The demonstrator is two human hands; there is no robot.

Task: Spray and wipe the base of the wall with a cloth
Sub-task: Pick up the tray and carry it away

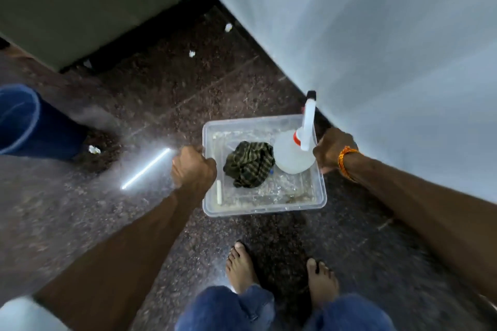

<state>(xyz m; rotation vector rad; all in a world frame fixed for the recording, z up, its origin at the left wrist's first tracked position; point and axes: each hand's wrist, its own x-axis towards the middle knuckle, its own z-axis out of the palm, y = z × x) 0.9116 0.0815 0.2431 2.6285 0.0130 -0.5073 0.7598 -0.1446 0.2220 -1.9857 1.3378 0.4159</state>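
A clear plastic tub [265, 208] is held between my hands above the dark speckled floor. My left hand [193, 166] grips its left rim, and my right hand [332, 148], with an orange thread at the wrist, grips its right rim. Inside the tub lie a crumpled green checked cloth [248, 164] and a white spray bottle [294, 154] with an orange collar and a long white nozzle. The pale wall [376, 62] rises on the right, and its base [269, 62] runs diagonally past the tub.
A blue bucket [29, 123] stands on the floor at the left. A dark green piece of furniture [94, 2] fills the far left corner. Small white scraps [228, 27] lie on the floor. My bare feet [240, 266] stand just behind the tub.
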